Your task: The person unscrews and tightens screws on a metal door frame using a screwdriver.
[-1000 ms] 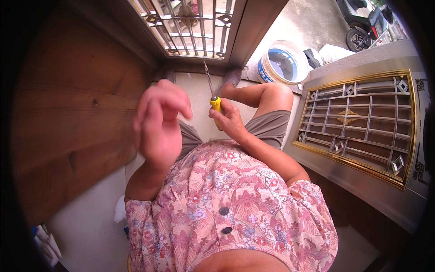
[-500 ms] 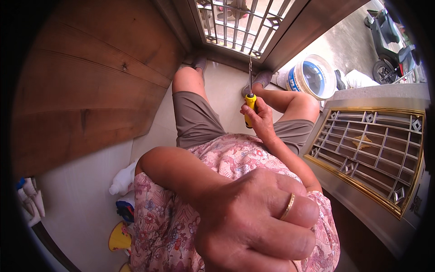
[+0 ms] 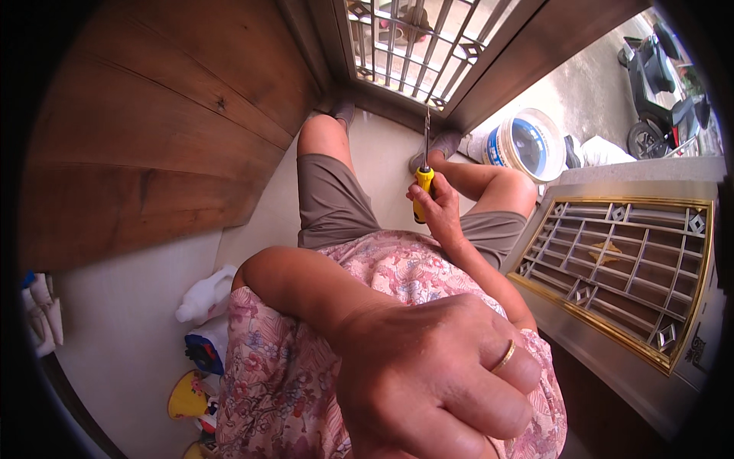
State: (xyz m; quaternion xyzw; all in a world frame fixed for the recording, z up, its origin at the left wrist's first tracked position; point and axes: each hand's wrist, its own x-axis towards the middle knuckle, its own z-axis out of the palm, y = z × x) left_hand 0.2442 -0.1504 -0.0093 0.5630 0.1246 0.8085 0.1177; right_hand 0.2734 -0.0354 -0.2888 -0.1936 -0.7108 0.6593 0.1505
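Above my lap, right hand [image 3: 440, 210] wraps grip around yellow-handled screwdriver [image 3: 422, 182]; long axis upright, metal shaft pointing up toward brown metal door grille [image 3: 413, 46]. Left hand [image 3: 436, 375] raised close to camera, loosely curled, holding nothing, well apart from tool.

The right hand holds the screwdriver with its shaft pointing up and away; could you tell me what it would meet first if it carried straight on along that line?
Probably the barred metal gate. The right hand grips the yellow-handled screwdriver, whose tip already shows against the gate's lower frame, though depth is unclear, so I cannot tell whether they touch.
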